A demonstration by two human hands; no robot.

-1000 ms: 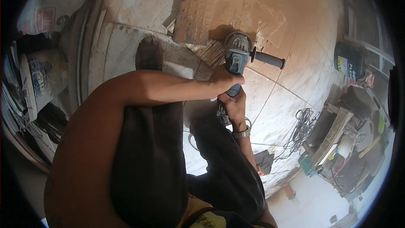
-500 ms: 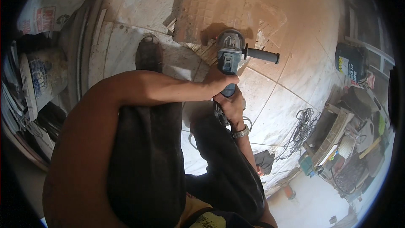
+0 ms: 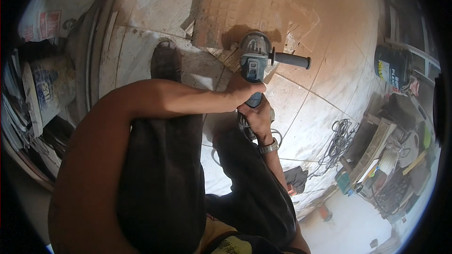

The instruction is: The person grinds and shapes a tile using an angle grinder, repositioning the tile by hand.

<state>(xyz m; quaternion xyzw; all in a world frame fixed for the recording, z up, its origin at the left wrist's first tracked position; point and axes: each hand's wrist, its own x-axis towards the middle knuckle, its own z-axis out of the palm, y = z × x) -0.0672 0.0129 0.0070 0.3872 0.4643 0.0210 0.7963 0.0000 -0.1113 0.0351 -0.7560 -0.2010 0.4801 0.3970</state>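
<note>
Both of my hands grip a blue-and-grey angle grinder (image 3: pixel 253 68) by its body, in front of my bent knees. My left hand (image 3: pixel 243 92) wraps round it just behind the switch housing. Closer to me, my right hand (image 3: pixel 258 117), below a metal wristwatch, closes on the rear end. The grinder's rounded guard end lies over the near edge of a brown cardboard sheet (image 3: pixel 226 19) on the floor. A black side handle (image 3: pixel 293 60) sticks out to the right, with neither hand on it. The disc cannot be made out.
Pale floor tiles (image 3: pixel 294 106) surround the cardboard. A coiled dark cable (image 3: pixel 340 136) lies to the right, near a cluttered heap with a wooden box (image 3: pixel 372 153). A dark bucket (image 3: pixel 391 68) stands at far right. On the left are a dirty white bucket (image 3: pixel 52 87) and a sack (image 3: pixel 61 4).
The whole view has shifted very slightly. My hands keep the same hold on the grinder, which stays in nearly the same place.
</note>
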